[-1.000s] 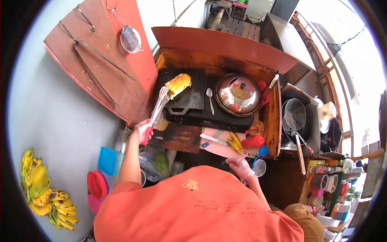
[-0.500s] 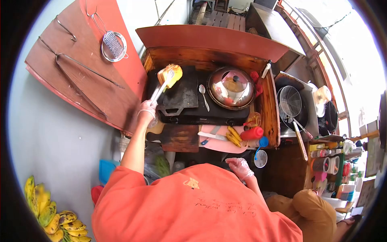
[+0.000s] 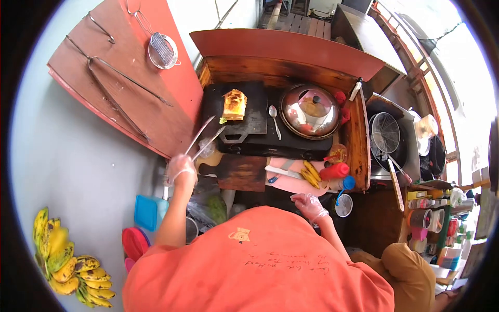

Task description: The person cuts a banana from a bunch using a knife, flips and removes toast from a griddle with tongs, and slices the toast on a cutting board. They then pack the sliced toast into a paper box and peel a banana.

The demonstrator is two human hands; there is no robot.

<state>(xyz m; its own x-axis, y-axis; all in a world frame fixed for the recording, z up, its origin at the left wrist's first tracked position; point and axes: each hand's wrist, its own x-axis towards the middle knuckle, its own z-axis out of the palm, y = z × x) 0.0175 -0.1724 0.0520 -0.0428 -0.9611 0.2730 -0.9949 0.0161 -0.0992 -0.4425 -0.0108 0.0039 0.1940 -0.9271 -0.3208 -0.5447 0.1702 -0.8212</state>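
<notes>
My left hand (image 3: 182, 169), in a clear plastic glove, is closed around metal tongs (image 3: 199, 133). The tongs' tips are spread apart just below and left of a browned toasted sandwich (image 3: 235, 105), with nothing between them. That sandwich lies on a dark flat griddle (image 3: 255, 117) on the stove, a bit of green at its lower corner. My right hand (image 3: 310, 207), gloved too, hovers in front of the pink cutting board (image 3: 291, 183), fingers loosely stretched and holding nothing.
A lidded pan (image 3: 310, 117) and a spoon (image 3: 275, 122) are right of the griddle. A knife (image 3: 283, 172), bananas (image 3: 311, 173) and a red bottle (image 3: 335, 171) lie by the board. Tongs and a grater (image 3: 162, 48) hang at left. A wok (image 3: 384, 135) with a strainer stands right.
The sandwich, gripped in the tongs and tilted before, now rests released on the griddle. My left hand has drawn back toward me with the tongs. The view has shifted slightly.
</notes>
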